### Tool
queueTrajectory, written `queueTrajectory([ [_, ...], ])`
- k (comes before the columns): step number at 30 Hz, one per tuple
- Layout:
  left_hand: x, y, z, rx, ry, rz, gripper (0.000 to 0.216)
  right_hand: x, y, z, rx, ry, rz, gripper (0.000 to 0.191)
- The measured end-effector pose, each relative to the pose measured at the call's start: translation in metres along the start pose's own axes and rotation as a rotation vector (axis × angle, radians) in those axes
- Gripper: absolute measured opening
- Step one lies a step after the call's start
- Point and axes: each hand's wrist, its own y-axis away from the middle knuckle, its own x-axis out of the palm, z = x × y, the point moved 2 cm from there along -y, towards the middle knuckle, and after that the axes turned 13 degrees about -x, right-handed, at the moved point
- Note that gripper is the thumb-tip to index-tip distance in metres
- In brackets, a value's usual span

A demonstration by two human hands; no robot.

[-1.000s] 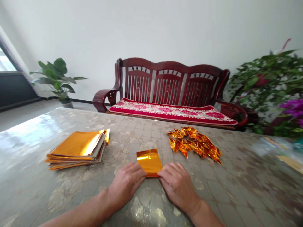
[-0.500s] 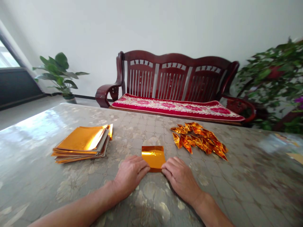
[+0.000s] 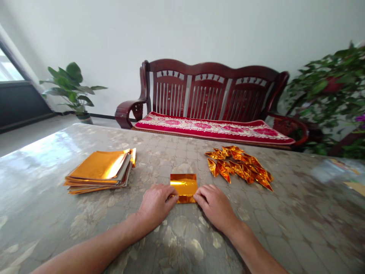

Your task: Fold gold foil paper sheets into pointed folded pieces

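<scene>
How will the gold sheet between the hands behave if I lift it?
The gold sheet is likely light and pliable, as it looks thin. The folded strip along its near edge may stiffen that side. Its glossy face could prove slippery.

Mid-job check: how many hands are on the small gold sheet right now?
2: the left hand at the left side of the gold sheet, and the right hand at its right side. No others show.

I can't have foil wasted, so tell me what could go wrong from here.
The foil sheet could crease crooked if the left hand and right hand, at opposite sides of its near end, press unevenly. The uneven-edged stack of sheets might slide if bumped.
</scene>
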Motion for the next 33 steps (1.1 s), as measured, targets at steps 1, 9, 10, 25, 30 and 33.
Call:
queueTrajectory([
  [1, -0.0002, 0.0003, -0.0001, -0.003, -0.003, -0.001, 0.018, 0.0001, -0.0004, 0.0005, 0.001, 0.009, 0.003, 0.023],
  [9, 0.0008, -0.0005, 0.0003, -0.01, -0.038, -0.024, 0.017, 0.0029, -0.0048, 0.0038, 0.061, 0.102, 0.02, 0.022],
  [10, 0.0005, -0.0012, 0.0005, -0.016, -0.035, -0.021, 0.017, 0.0032, -0.0052, 0.004, 0.068, 0.107, 0.021, 0.023],
  [25, -0.0019, -0.0053, 0.0012, -0.043, -0.088, 0.006, 0.022, 0.0046, -0.0076, 0.0058, 0.132, 0.132, 0.082, 0.021],
  [30, -0.0039, -0.0048, 0.0011, -0.048, -0.141, 0.02, 0.023, 0.0033, -0.0065, 0.006, 0.134, 0.139, 0.071, 0.022],
  [33, -0.0049, -0.0046, 0.0011, -0.05, -0.182, 0.033, 0.024, 0.0023, -0.0056, 0.0047, 0.149, 0.13, 0.072, 0.025],
])
